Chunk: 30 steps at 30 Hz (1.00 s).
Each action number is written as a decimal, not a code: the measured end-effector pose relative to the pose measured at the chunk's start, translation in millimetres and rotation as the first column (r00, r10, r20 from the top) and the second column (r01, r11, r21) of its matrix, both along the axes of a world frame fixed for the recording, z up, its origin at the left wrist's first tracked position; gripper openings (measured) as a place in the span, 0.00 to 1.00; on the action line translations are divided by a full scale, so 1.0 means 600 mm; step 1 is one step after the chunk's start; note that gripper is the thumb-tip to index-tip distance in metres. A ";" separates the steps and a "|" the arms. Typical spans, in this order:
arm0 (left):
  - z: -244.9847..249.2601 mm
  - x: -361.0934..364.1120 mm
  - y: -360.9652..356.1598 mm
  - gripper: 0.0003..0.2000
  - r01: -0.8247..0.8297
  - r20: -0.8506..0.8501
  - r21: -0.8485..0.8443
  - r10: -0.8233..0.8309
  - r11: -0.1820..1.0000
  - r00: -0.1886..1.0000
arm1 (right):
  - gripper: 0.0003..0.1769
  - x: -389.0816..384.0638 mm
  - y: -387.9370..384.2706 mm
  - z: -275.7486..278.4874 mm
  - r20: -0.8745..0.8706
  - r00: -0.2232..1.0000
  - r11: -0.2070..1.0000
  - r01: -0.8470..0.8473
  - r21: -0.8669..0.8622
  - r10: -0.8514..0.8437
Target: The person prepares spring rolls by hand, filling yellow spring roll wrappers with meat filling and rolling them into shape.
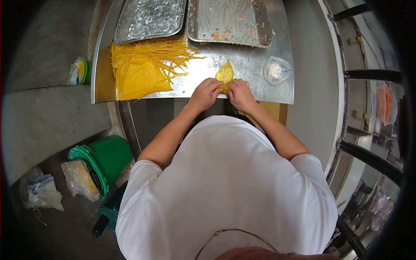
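Note:
At the front edge of the metal table, my left hand (pixel 205 94) and my right hand (pixel 242 94) sit close together. Fingers of both are closed on the near end of a small yellow sheet (pixel 224 73), whose pointed far end lies on the tabletop. What the fingertips cover is hidden. Left of my hands is a pile of larger yellow sheets (pixel 138 78), with thin yellow strips (pixel 162 51) spread along its far and right sides. A clear bowl (pixel 283 78) holding white powder or paste stands to the right.
Two metal trays sit at the back: the left tray (pixel 147 38) has whitish residue, the right tray (pixel 229 43) food scraps. A green bucket (pixel 115 156) and plastic-wrapped yellow material (pixel 81 180) are at lower left. Dark metal bars (pixel 375 76) run along the right.

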<state>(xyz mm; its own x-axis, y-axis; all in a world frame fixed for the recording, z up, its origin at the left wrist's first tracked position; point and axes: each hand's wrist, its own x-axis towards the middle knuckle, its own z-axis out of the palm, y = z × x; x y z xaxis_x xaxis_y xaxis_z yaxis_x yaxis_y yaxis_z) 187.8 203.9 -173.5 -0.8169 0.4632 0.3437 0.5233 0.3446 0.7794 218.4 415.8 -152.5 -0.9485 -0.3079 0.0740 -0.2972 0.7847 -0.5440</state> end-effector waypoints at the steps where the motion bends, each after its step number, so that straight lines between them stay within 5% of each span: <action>1: 0.002 -0.004 0.002 0.08 0.012 -0.010 -0.029 -0.012 1.000 1.000 | 0.11 -0.008 -0.003 0.000 0.039 0.999 0.997 0.026 0.067 -0.028; 3: 0.000 -0.009 0.006 0.08 0.029 -0.019 -0.059 -0.030 0.998 0.999 | 0.11 -0.011 -0.012 0.005 0.077 0.995 0.990 0.053 0.134 -0.064; 6: -0.005 -0.020 0.015 0.08 -0.030 -0.029 -0.104 0.027 0.994 0.999 | 0.11 -0.003 -0.017 0.019 0.123 0.966 0.963 0.240 -0.123 -0.225; 8: -0.001 -0.024 0.024 0.09 -0.114 0.071 -0.255 0.136 0.960 0.988 | 0.12 0.010 -0.009 0.024 -0.192 0.980 0.998 -0.055 -0.012 0.052; 11: 0.006 -0.029 0.030 0.12 -0.150 0.260 -0.225 0.208 0.963 0.943 | 0.14 0.017 -0.007 -0.008 -0.156 0.985 0.995 -0.067 0.072 0.077; 12: 0.014 -0.029 0.024 0.12 -0.153 0.257 -0.226 0.210 0.962 0.943 | 0.14 0.013 -0.007 -0.007 -0.159 0.984 0.995 -0.068 0.071 0.079; 14: 0.030 -0.023 0.000 0.13 0.051 0.093 -0.159 -0.037 0.986 0.995 | 0.14 0.007 -0.008 -0.005 -0.148 0.988 0.999 -0.037 0.036 0.042; 17: 0.011 -0.026 -0.007 0.14 0.120 0.042 -0.200 -0.114 0.972 0.993 | 0.14 0.003 -0.006 -0.004 -0.105 0.994 1.000 -0.008 -0.006 0.007; 30: 0.010 -0.073 0.001 0.13 0.102 -0.058 -0.275 -0.122 0.956 0.991 | 0.11 -0.010 0.007 -0.021 -0.136 0.990 0.999 0.041 -0.036 -0.045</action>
